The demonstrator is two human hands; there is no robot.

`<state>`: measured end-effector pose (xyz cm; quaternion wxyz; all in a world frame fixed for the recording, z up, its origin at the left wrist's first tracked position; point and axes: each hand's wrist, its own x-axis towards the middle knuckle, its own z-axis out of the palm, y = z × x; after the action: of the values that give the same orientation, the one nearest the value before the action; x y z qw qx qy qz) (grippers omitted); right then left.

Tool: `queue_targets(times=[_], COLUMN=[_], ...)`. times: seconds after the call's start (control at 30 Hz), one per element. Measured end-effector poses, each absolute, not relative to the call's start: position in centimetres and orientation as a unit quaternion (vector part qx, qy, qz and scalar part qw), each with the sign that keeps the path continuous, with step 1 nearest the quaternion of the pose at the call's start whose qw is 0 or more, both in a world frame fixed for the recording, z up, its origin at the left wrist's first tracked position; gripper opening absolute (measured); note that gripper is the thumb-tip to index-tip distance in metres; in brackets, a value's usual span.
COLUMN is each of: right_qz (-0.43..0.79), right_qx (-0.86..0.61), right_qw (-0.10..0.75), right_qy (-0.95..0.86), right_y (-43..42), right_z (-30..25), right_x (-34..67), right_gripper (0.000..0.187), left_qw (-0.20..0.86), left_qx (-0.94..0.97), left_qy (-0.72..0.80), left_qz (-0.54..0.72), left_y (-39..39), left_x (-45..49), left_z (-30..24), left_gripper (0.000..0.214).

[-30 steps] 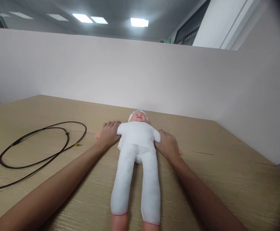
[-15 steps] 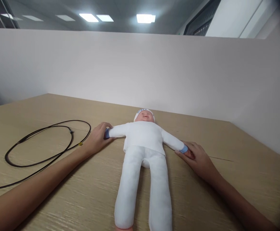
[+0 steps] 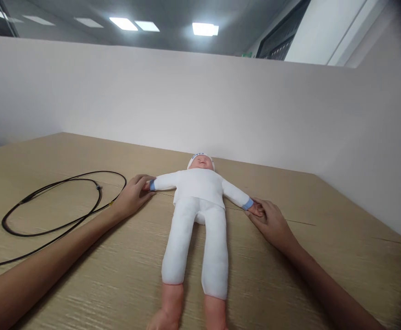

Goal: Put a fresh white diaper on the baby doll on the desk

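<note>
Tabletop: doll between left fingers and right fingers, both grasping its hands.

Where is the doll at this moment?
In the head view, the doll lies face-up on the table near centre, between the left hand and right hand, right of the looped black cable.

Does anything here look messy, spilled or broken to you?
No spill shows. A black cable lies in loose, untidy loops beside the left hand, running out of the picture. A thin dark line in the tabletop, beside the right hand, could be a seam or a crack; I can't tell. The doll, face up, looks undamaged.
</note>
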<state>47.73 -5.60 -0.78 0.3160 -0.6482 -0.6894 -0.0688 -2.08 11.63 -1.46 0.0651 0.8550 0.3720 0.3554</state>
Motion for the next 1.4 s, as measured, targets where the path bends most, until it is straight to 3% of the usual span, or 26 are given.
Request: queue_targets(times=[0.4, 0.63, 0.9, 1.4], right_qz=[-0.138, -0.095, -0.082, -0.127], right_qx=[-0.642, -0.649, -0.637, -0.648], right_qw=[0.340, 0.353, 0.363, 0.324], right_qy=[-0.673, -0.667, -0.675, -0.678], right_y=[-6.0, -5.5, -6.0, -7.4], right_z=[0.4, 0.1, -0.9, -1.5], right_x=[46.5, 47.3, 48.1, 48.5], right_gripper=[0.035, 0.039, 0.042, 0.041], left_qw=[0.032, 0.041, 0.056, 0.004], left_qx=[0.839, 0.837, 0.820, 0.830], left_qy=[0.433, 0.434, 0.445, 0.443], left_qz=[0.328, 0.330, 0.355, 0.338], left_y=[11.4, 12.0, 11.0, 9.7], left_x=[-2.3, -2.5, -2.8, -3.3], left_z=[-1.5, -1.5, -1.9, -2.1], left_gripper=[0.023, 0.014, 0.034, 0.033])
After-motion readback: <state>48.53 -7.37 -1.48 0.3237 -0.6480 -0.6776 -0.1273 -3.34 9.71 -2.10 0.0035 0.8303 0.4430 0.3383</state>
